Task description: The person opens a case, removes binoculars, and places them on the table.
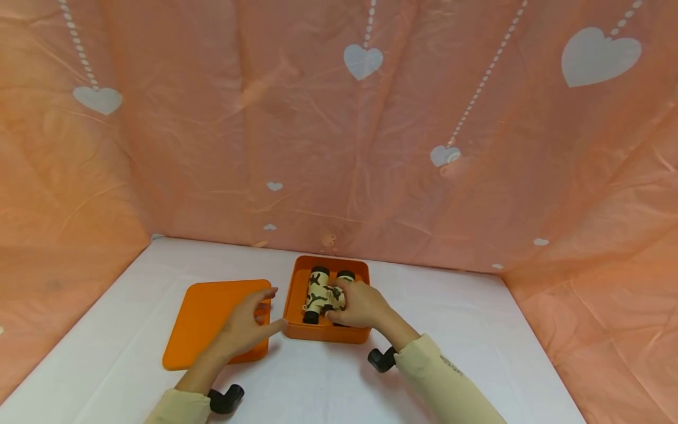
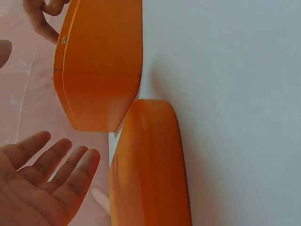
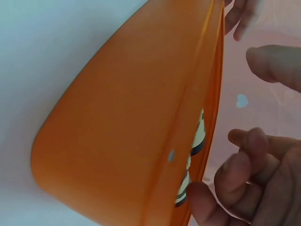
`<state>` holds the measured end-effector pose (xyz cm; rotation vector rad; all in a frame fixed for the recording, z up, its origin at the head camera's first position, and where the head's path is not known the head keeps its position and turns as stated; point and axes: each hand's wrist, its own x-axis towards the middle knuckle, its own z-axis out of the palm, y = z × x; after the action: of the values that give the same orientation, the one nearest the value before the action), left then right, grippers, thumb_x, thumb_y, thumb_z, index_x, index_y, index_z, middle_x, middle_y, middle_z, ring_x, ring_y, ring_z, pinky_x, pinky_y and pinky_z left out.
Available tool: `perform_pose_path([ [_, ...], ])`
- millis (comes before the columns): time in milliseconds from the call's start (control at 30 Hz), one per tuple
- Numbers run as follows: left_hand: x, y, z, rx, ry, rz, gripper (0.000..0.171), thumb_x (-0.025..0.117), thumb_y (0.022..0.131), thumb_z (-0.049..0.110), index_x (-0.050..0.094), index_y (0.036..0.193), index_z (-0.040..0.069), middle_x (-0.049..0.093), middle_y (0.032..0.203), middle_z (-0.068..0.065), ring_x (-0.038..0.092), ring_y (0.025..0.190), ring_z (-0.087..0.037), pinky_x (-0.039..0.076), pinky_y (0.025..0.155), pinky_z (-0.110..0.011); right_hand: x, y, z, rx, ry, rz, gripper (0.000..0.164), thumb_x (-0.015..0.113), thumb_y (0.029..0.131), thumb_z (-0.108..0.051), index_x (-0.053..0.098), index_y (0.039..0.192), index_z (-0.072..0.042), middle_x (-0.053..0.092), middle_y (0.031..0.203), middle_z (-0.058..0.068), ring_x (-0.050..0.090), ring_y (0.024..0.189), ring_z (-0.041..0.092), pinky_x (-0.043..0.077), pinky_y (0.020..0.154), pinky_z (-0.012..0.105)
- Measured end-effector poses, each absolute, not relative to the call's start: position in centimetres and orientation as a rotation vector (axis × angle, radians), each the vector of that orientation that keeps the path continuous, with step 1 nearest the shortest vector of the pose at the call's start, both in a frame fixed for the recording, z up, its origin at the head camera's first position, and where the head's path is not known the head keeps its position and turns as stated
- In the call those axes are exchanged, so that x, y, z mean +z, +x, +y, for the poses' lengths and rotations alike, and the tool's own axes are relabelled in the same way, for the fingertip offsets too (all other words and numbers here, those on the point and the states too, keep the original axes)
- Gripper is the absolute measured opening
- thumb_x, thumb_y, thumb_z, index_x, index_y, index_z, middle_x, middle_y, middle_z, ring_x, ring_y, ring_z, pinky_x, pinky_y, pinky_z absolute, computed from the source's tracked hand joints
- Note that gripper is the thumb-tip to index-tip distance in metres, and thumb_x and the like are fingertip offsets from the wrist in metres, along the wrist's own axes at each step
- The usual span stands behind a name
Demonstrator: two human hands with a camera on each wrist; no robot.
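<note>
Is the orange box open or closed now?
Open: the lid lies flat on the table beside the orange box, and camouflage binoculars show inside.

camouflage binoculars (image 1: pixel 322 294) lying flat inside open orange box (image 1: pixel 325 336), lid (image 1: pixel 209 321) beside

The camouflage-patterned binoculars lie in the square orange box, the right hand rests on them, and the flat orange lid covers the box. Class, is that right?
Not quite. The flat orange lid lies on the white table left of the square orange box, which stands open, as the head view shows. The camouflage-patterned binoculars do lie inside, under the right hand.
</note>
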<state>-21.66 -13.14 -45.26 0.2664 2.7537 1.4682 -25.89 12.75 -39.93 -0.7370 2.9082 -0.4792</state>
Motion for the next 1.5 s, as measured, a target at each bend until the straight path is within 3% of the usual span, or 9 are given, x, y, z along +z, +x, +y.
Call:
perform_pose_path([
  [100,-45.4,-21.8,-12.8,1.477,0.265,2.741,0.077,0.078,0.079,0.035,0.044,0.142,0.01,0.049,0.142,-0.015,0.056,0.119,-0.032,0.053,0.096,-0.043,-40.2,-26.1,12.8,-0.461,-0.712,2.916,0.072,0.072,0.079,-0.048,0.052,0.139,-0.012,0.07,0.112,0.007,0.067,0.092,0.023,0.057,0.078,0.043],
  [167,-45.4,-21.9,-12.5,1.472,0.265,2.746,0.077,0.079,0.078,0.035,0.044,0.142,0.01,0.049,0.142,-0.015,0.057,0.118,-0.032,0.053,0.095,-0.044,-40.4,-26.3,12.8,-0.463,-0.693,2.912,0.073,0.072,0.078,-0.049,0.051,0.139,-0.014,0.069,0.117,0.007,0.066,0.098,0.025,0.056,0.08,0.045],
  [767,-46.0,-22.7,-10.7,1.491,0.224,2.719,0.086,0.084,0.072,0.035,0.042,0.144,0.011,0.051,0.14,-0.011,0.059,0.11,-0.027,0.054,0.093,-0.042,-42.0,-28.0,12.3,-0.476,-0.627,2.913,0.075,0.078,0.073,-0.05,0.055,0.135,-0.016,0.064,0.128,0.004,0.061,0.114,0.026,0.052,0.092,0.048],
  [1500,-46.0,-22.9,-9.8,1.578,0.205,2.674,0.088,0.085,0.07,0.022,0.041,0.145,0.007,0.053,0.135,-0.016,0.064,0.103,-0.026,0.058,0.086,-0.039,-43.0,-28.8,11.7,-0.486,-0.551,2.941,0.073,0.084,0.07,-0.042,0.058,0.132,-0.013,0.066,0.124,0.005,0.063,0.11,0.026,0.054,0.089,0.047],
])
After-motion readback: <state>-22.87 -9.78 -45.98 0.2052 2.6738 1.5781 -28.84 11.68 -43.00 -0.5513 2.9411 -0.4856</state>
